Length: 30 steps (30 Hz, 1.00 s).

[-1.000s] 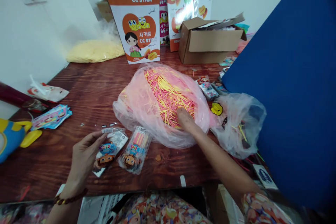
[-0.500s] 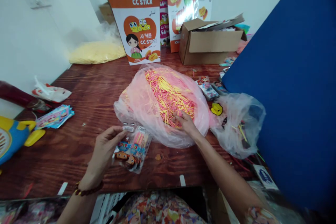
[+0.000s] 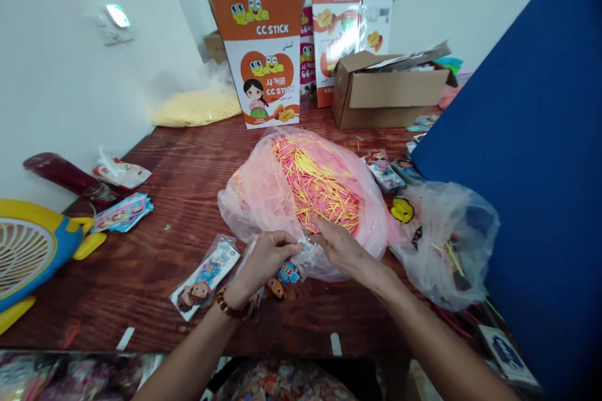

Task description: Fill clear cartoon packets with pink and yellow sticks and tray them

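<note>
My left hand (image 3: 268, 260) pinches the upper edge of a small clear plastic packet (image 3: 288, 272) printed with a cartoon figure. My right hand (image 3: 338, 249) is closed by the packet's top edge, its fingertips almost meeting the left ones; what it grips is hidden. Just behind both hands, a large pinkish plastic bag (image 3: 263, 191) lies spread around a heap of thin pink and yellow sticks (image 3: 320, 188). Left of my left hand, a flat white packet (image 3: 205, 279) with a similar cartoon lies on the table, and part of another packet shows under my wrist.
Behind the bag stand a CC STICK carton (image 3: 268, 62) and an open cardboard box (image 3: 395, 94). A clear bag (image 3: 454, 244) lies to the right beside a blue panel (image 3: 527, 156). At left are a yellow-blue fan (image 3: 42, 257) and a stack of printed packets (image 3: 123, 213).
My right hand has come out of the stick heap towards me. My left hand has moved right with the packet to meet it, uncovering the white packet. The view has shifted.
</note>
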{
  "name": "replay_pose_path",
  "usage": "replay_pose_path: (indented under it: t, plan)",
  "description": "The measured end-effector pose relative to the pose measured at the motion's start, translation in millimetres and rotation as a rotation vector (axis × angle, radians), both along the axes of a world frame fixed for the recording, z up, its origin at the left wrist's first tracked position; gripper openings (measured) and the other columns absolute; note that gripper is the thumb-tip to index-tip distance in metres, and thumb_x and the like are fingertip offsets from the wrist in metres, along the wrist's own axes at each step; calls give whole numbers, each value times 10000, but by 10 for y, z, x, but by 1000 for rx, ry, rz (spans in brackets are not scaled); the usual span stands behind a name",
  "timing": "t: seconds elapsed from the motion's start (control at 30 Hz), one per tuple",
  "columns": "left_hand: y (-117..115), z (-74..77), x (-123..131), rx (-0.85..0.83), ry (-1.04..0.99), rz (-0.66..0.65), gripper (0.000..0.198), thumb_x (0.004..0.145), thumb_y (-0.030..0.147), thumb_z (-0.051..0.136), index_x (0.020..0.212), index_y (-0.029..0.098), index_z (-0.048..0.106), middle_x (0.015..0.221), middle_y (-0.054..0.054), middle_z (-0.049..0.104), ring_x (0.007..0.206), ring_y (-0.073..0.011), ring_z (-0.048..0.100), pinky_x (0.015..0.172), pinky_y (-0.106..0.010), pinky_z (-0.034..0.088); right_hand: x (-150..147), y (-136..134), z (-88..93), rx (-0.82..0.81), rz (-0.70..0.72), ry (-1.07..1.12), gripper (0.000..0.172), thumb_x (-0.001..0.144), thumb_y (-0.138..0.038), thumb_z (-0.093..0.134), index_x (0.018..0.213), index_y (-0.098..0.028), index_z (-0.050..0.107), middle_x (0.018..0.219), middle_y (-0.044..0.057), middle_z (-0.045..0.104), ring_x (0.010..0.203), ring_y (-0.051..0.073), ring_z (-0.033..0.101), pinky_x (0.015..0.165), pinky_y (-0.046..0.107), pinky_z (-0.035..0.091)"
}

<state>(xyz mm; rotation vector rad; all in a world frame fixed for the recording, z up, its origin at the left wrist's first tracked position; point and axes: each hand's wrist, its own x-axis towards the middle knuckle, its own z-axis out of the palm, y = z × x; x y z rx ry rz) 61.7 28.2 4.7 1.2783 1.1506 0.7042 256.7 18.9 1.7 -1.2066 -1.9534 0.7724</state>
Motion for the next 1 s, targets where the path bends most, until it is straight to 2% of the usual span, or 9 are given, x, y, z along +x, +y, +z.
replay_pose_path:
  t: [0.1,0.2,0.3,0.37,0.47,0.53,0.67,0.83,1.0]
  plan:
    - [-19,4,-13,-29,-1,-41,286,700,389,737,610,132,649,521,35,510,483,-70,374,476,-203,287,16,-3,-41,-14,13,-11,88,925,-240,478,856,-220,529,749,7,579,678,161,509,628,275,384]
    - [-27,-19,-29,-23,-34,-73,295,729,410,731,640,135,674,544,22,539,500,-81,398,492,-210,314,53,-7,15,-131,-7,112,134,929,-323,513,836,-230,539,738,-1,603,673,164,541,617,273,401]
    - [-27,-26,-29,68,-58,-83,282,762,410,712,660,147,695,580,7,575,552,-103,446,533,-218,357,80,0,126,-240,-126,409,156,913,-387,550,901,-233,567,774,-2,654,713,167,603,646,278,455]
    - [-32,-10,-12,139,-56,-91,288,781,402,698,635,154,687,582,8,573,578,-110,452,555,-220,369,65,5,215,-225,-204,661,153,902,-372,563,969,-235,575,791,-8,672,736,162,630,699,290,487]
    - [-47,16,35,185,-72,-76,286,783,388,699,618,156,678,587,12,565,592,-110,452,577,-223,378,-26,3,354,-166,-232,970,142,885,-326,572,1002,-246,560,781,-22,674,769,164,660,772,322,516]
    - [-55,16,66,172,-100,-52,275,771,389,710,631,154,683,597,13,561,597,-110,455,584,-227,378,-113,1,425,-162,-223,1069,131,875,-324,575,978,-249,548,763,-25,670,803,175,677,809,347,528]
    - [-51,-16,91,118,-148,-42,269,768,396,723,667,148,694,617,13,558,604,-105,458,596,-227,382,-252,0,429,-180,-216,1119,158,866,-351,589,970,-245,537,771,-19,684,859,192,692,857,379,534]
    - [-26,-11,96,144,-180,0,276,744,410,746,667,149,702,629,5,584,615,-111,476,601,-229,408,-305,-36,260,-246,-231,1033,167,895,-382,569,999,-254,544,834,3,719,935,212,702,866,379,538]
    - [-2,62,145,147,-206,20,233,726,384,764,700,154,732,667,-8,649,640,-123,532,628,-231,448,-301,-99,233,-222,-216,883,117,902,-318,573,973,-242,627,1044,32,743,1118,203,648,1034,380,456]
